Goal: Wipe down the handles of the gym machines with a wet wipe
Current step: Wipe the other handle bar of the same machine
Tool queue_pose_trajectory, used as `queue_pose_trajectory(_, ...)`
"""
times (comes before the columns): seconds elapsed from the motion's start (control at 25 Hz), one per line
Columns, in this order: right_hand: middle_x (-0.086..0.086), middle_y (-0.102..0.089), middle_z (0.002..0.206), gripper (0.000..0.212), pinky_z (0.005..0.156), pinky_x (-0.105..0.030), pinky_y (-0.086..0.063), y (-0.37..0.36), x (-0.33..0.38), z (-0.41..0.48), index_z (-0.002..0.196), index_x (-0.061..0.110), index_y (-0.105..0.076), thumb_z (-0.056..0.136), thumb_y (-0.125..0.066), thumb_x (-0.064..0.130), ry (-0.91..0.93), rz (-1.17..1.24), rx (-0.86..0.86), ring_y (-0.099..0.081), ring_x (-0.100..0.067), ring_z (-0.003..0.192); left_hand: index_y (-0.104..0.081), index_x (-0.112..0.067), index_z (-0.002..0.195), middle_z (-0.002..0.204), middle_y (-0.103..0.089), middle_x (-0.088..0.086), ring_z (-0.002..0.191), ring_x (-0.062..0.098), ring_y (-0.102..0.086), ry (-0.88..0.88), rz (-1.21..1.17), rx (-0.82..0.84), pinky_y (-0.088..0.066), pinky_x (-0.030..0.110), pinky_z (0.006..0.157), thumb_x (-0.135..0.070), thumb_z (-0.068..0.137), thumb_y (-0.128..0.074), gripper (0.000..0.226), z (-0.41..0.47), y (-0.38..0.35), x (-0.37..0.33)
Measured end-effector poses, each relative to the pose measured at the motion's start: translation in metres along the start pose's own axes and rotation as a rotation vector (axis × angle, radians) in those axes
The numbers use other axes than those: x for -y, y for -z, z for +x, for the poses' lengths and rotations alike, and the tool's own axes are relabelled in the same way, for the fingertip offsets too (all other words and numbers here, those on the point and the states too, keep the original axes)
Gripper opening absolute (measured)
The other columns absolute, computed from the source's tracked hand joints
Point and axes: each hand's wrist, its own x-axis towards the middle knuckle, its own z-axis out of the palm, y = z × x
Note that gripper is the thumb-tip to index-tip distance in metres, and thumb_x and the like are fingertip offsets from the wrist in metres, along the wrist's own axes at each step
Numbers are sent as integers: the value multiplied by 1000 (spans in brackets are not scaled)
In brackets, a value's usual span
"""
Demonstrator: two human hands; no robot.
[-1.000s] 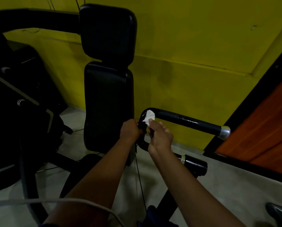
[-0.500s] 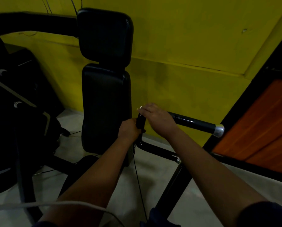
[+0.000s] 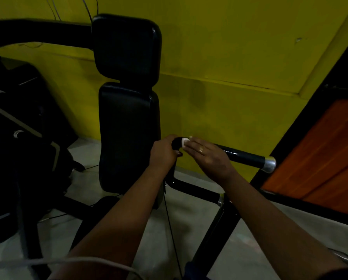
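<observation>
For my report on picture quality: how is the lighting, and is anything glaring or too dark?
Head view: dim overall; the machine at left is nearly black; the silver end cap of the handle glares; the wet wipe is a pale spot at the fingers of the right hand.

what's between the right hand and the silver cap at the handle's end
In the head view, only bare black handle runs from the right hand to the silver cap. The wet wipe sits on the hand's other side, away from the cap.
</observation>
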Motion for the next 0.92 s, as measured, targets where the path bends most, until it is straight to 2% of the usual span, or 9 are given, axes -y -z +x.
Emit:
queue_pose_trajectory(0.08,-11,-60,131,33,93,-44,-49,7,-4,-21,124,3,-64,90,-62,0,-60,-56,-82,-56,-31,123,-65,-14,120,112,-68,11,102,22,-63,17,56,50,-45,21,81,-5,77,-75,45,6,2,0)
queue_pose_trajectory(0.2,-12,-66,120,24,86,-44,-51,-9,10,2,115,3,-69,95,-55,4,-260,-16,-155,-63,-31,111,-68,-12,114,109,-68,12,101,24,-63,31,149,135,-43,21,77,-9,79,-76,36,16,8,-4)
queue_pose_trajectory(0.32,-18,-63,124,29,93,-43,-51,-19,20,20,116,-1,-67,90,-56,0,-38,-22,-59,-61,-33,114,-70,-12,111,111,-67,14,105,28,-63,49,277,186,-48,27,85,-19,85,-69,27,22,14,-13)
queue_pose_trajectory(0.44,-16,-59,131,31,102,-42,-46,2,-4,-6,123,1,-64,95,-50,2,83,-54,-34,-57,-31,122,-68,-14,115,113,-68,12,105,26,-63,83,264,215,-50,31,89,-17,76,-79,41,23,15,-12)
queue_pose_trajectory(0.56,-15,-63,126,29,96,-41,-49,4,0,-16,120,1,-65,93,-56,1,-135,-37,-95,-60,-31,116,-68,-14,117,111,-68,12,103,24,-63,105,205,202,-50,28,84,-15,74,-81,44,22,13,-7)
queue_pose_trajectory(0.64,-17,-68,111,30,80,-38,-54,-5,15,12,113,1,-68,86,-57,-5,-329,3,-67,-66,-34,100,-68,-15,117,113,-67,11,104,24,-63,115,204,206,-49,28,84,-15,75,-81,45,22,13,-9)
queue_pose_trajectory(0.72,-18,-66,108,37,65,-34,-50,0,24,49,115,3,-66,81,-54,-7,-455,98,101,-65,-35,91,-67,-15,118,115,-66,11,106,25,-62,129,229,209,-47,28,84,-16,75,-81,46,22,13,-12)
queue_pose_trajectory(0.8,-15,-61,115,39,64,-32,-39,13,15,65,121,10,-61,87,-49,-4,-524,153,373,-60,-34,97,-66,-14,119,116,-65,12,107,26,-61,138,236,201,-45,26,82,-16,75,-81,47,21,13,-12)
queue_pose_trajectory(0.92,-14,-61,100,19,60,-29,-31,28,-15,57,105,7,-61,95,-46,13,-674,103,561,-52,-28,79,-67,-12,117,115,-66,13,106,25,-61,132,203,200,-45,24,81,-14,75,-81,44,20,12,-8)
